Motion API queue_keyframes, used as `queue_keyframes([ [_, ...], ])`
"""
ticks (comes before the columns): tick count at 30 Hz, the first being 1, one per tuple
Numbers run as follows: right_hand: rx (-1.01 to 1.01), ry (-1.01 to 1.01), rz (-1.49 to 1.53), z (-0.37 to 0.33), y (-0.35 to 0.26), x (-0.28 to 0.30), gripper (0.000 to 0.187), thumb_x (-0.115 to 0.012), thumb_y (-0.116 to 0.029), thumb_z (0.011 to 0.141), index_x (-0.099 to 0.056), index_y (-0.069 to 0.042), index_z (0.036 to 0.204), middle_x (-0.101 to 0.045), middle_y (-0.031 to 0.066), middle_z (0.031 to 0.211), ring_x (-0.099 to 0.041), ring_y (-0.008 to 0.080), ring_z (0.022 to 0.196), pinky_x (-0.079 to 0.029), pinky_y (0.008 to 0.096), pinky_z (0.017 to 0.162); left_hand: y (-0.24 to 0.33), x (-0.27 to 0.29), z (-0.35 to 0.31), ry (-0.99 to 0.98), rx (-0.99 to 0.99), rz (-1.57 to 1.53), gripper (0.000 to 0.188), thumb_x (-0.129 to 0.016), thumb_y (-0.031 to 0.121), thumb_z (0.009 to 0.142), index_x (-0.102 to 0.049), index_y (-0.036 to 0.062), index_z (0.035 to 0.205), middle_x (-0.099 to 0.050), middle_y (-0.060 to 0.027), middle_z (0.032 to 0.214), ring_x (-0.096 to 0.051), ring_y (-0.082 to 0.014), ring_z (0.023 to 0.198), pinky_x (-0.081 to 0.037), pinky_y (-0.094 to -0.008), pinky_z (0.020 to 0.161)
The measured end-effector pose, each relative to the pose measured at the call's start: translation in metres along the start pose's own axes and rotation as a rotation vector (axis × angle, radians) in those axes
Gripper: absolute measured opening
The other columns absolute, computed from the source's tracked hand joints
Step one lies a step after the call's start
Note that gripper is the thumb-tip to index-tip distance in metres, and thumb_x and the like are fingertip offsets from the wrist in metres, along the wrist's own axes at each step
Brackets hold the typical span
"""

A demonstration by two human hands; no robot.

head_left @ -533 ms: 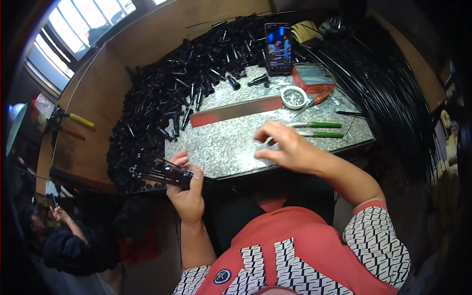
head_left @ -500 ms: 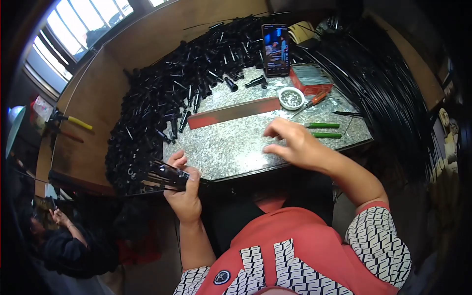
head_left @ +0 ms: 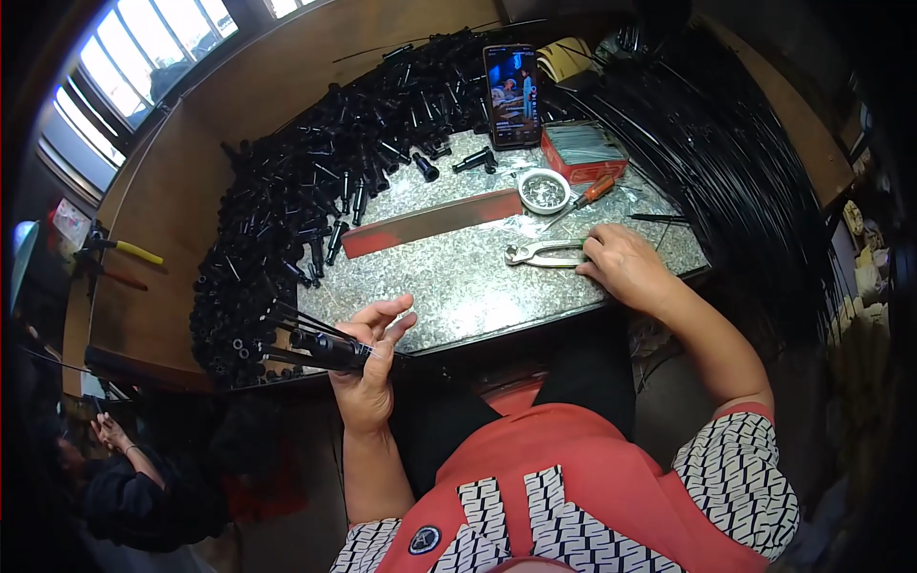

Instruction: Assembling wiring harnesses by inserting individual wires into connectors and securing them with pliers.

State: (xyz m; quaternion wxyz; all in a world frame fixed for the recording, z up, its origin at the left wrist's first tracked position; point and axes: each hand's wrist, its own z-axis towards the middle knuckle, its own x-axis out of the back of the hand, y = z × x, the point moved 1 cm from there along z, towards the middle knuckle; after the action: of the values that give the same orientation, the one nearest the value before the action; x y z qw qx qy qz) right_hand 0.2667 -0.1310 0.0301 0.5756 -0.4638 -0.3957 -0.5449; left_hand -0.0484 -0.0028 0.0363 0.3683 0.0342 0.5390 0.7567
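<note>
Head view: screwdriver (head_left: pixel 599 189) and white cup (head_left: pixel 545 211) sit just beyond pincers (head_left: pixel 525 254).

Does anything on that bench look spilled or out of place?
The phone looks out of place: not a bench tool, it stands screen lit at the back of the worktop, beside a heap of black parts. Nothing looks spilled; the white bowl sits upright with metal bits inside.

R grip (head_left: pixel 626 265) moved, now on pliers (head_left: pixel 546 254)
</note>
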Motion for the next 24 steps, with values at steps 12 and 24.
queue_keyframes([
  [12,0.005,0.12,0.45,0.01,-0.05,0.029,0.027,-0.07,-0.017,0.082,-0.049,0.0,0.086,-0.052,0.0153,0.08,-0.054,0.0327,0.067,-0.043,0.04,0.058,-0.009,0.004,-0.006,0.013,0.174,-0.018,0.032,-0.061,-0.011,0.082,-0.038,0.0099,0.09,-0.042,-0.0005,0.062,-0.041,-0.0095,0.048,-0.039,-0.0253,0.048],
  [24,0.245,0.528,-0.185,0.035,-0.097,0.05,0.044,-0.076,-0.017,0.071,-0.054,-0.003,0.107,-0.045,0.0125,0.134,-0.034,0.0347,0.135,-0.016,0.0591,0.113,-0.017,-0.001,-0.005,-0.127,0.144,-0.119,0.096,-0.088,0.039,0.051,-0.025,0.0062,0.116,-0.04,0.0059,0.054,-0.042,-0.0056,0.045,-0.033,-0.0184,0.046],
])
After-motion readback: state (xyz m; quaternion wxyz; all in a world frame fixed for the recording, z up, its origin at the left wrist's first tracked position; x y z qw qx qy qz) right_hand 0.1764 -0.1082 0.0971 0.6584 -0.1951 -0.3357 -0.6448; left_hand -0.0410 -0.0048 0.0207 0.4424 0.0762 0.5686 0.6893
